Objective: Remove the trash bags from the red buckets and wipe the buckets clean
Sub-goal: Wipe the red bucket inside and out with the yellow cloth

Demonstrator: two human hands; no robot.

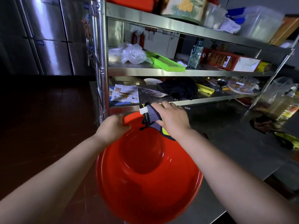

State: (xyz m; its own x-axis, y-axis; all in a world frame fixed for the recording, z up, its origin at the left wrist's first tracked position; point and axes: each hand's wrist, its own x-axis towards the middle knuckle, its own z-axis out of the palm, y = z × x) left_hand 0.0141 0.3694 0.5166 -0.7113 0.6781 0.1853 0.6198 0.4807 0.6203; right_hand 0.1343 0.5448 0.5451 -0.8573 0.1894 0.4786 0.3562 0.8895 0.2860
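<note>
So the red bucket [145, 183] is tipped toward the camera, sitting at the near edge of a steel counter [234, 143], and you can see straight down into it – no bag inside. The left hand [113, 128] grips the far-left part of the rim, fingers curled over the edge. The right hand [171, 118] is on the far rim too, pressing down a grey cloth [152, 115] with yellow-green and dark trim; the thumb pinches the cloth from the side while the fingers lie over the top of it. Part of the cloth hangs down inside the bucket wall.

Behind it there's a steel shelf rack [161, 71] packed with stuff – a crumpled clear plastic bag [127, 54], a green tray [165, 62], a water bottle [195, 54] and a red box [221, 60] on the middle shelf. Further right on the counter sits another yellow-green rag [286, 139]. Steel fridge doors [48, 38] stand off to the left
</note>
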